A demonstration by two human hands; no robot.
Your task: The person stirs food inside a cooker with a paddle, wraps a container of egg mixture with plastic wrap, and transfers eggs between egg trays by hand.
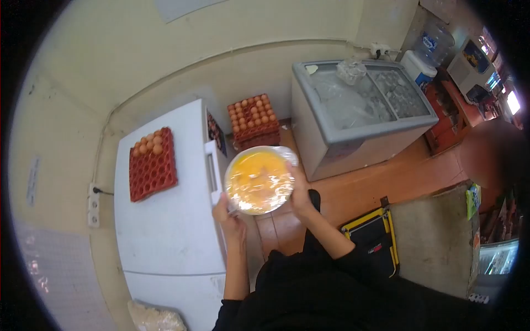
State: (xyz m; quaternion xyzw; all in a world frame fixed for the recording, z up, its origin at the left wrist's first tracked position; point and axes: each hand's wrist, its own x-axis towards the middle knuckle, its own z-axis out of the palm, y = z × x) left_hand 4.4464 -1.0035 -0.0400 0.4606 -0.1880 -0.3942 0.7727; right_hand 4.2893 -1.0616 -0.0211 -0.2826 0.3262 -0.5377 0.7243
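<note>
Both hands hold a round bowl (260,180) covered with shiny plastic wrap, with yellow-orange contents, likely egg, showing through. My left hand (229,220) grips its lower left rim, fingers partly hidden beneath. At the right rim, my right hand (299,190) is wrapped round the edge, and some loose wrap bunches above it. The bowl is held up in front of my body, beside the white refrigerator (165,237). On the refrigerator's top lies a red egg tray (153,179) with several brown eggs (148,144) at one end.
Stacked egg trays (255,135) full of eggs stand on the floor by the wall. A chest freezer (361,102) with a glass top is to their right. A yellow-framed black folding item (372,243) lies right of me. Another person (491,154) is at the far right.
</note>
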